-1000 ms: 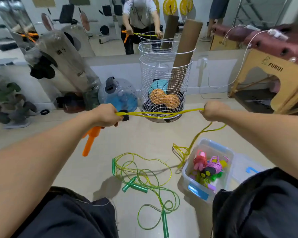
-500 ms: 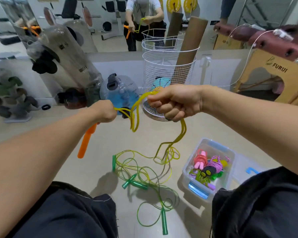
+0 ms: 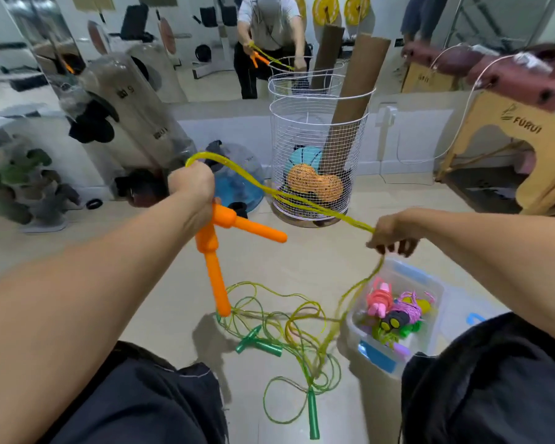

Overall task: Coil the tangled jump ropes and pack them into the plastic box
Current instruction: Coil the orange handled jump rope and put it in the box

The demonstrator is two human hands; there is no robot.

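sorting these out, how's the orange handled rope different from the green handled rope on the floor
The orange-handled rope is off the floor for most of its length, stretched in several strands between the left hand and the right hand; the green-handled rope lies loose and tangled on the floor. The orange handles are thick and both hang at the left hand; the green handles are slimmer and lie apart. Both have yellowish cords, and neither is in the plastic box.

Orange handles (image 3: 217, 251) end a yellow rope (image 3: 302, 200), green-handled ropes (image 3: 289, 341) are yellow-green, and the clear box (image 3: 430, 302) has blue latches (pink, purple, black inside).
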